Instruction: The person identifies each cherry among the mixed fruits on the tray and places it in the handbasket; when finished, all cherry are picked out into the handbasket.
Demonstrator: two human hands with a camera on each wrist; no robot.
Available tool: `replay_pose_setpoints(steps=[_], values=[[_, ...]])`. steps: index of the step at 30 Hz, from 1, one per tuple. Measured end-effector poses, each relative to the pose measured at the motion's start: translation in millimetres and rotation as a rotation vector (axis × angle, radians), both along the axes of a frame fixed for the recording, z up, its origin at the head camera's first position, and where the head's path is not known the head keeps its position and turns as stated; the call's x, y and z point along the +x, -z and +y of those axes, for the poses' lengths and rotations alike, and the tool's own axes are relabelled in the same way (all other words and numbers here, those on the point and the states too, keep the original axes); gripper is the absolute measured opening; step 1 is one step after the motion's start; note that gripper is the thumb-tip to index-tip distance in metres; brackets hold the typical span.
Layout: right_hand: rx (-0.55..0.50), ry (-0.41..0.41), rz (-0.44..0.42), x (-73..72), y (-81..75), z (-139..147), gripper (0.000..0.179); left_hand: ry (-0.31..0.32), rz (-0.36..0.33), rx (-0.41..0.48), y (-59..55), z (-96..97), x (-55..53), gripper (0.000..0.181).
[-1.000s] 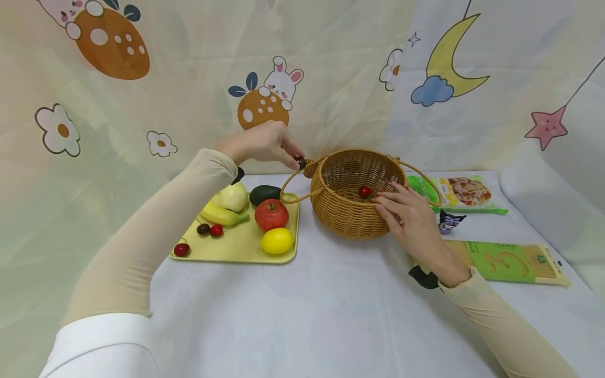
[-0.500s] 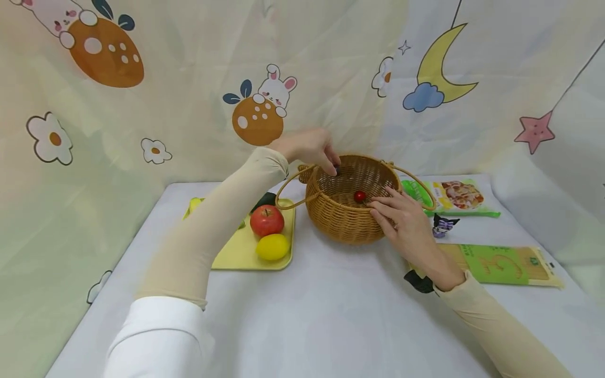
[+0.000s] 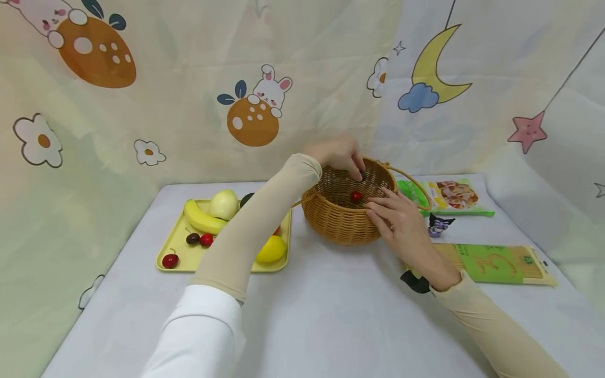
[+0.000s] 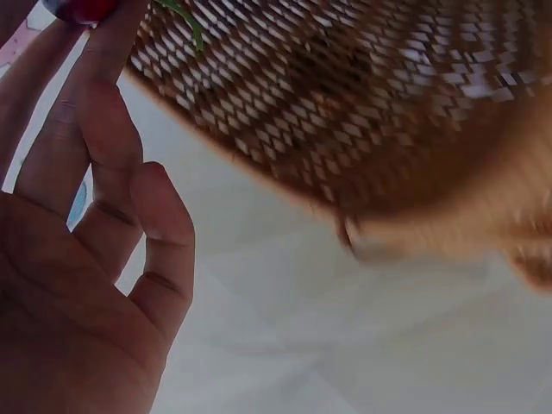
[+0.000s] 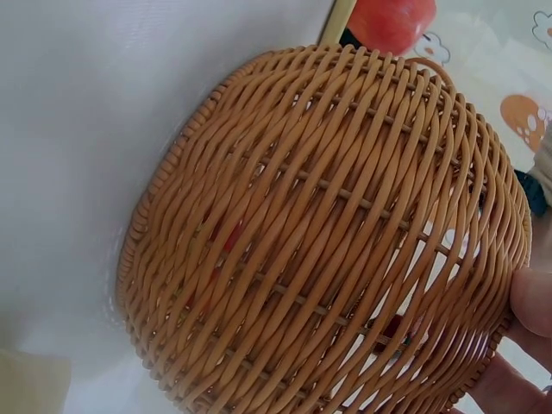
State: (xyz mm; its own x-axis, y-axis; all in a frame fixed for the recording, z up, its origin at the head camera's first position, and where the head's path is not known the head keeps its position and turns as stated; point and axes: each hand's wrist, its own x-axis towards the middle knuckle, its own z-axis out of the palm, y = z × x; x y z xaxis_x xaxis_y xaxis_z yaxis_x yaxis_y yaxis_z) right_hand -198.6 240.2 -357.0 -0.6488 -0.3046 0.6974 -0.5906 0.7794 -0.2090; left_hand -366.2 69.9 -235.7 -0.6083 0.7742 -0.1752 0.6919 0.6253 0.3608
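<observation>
Pinches a dark cherry (image 3: 362, 175) in the left hand (image 3: 337, 153) at the mouth of the wicker basket (image 3: 347, 226) and grips its near right rim with the right hand (image 3: 404, 226).

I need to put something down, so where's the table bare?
Widest: cloth in front of the basket, between the sleeves. Also left of the tray. Crowded: the tray with fruit, and the basket's right, with packets and a figurine.

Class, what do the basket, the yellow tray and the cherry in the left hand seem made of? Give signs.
Basket: probably rattan or plastic imitation, slight sheen; woven strands show. Yellow tray: likely plastic, smooth, judging by even colour and rounded corners. Held cherry: glossy red surface; real or artificial, I cannot tell.
</observation>
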Motion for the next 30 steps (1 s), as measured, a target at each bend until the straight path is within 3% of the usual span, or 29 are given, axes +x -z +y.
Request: replay_pose_setpoints(steps=[7, 15, 18, 23, 27, 30], values=[[0.005, 0.003, 0.01, -0.6, 0.3, -2, 0.02, 0.068, 0.047, -0.016, 17.4, 21.3, -4.5, 0.03], [0.001, -0.006, 0.011, 0.6, 0.5, -4, 0.02, 0.044, 0.029, -0.027, 38.7, 26.0, -11.3, 0.029], [0.006, -0.006, 0.017, 1.1, 0.7, -4, 0.021, 0.045, -0.012, -0.021, 45.7, 27.8, -13.5, 0.028], [-0.001, 0.006, 0.02, 0.7, -0.6, -3, 0.021, 0.065, -0.024, 0.017, 50.1, 31.7, -15.0, 0.026], [-0.001, 0.01, 0.01, 0.5, -0.8, -3, 0.02, 0.096, -0.004, -0.002, 50.5, 33.7, -13.2, 0.025], [0.002, 0.012, 0.007, 0.5, -0.1, -2, 0.021, 0.08, -0.012, -0.013, 50.8, 35.2, -11.4, 0.028]])
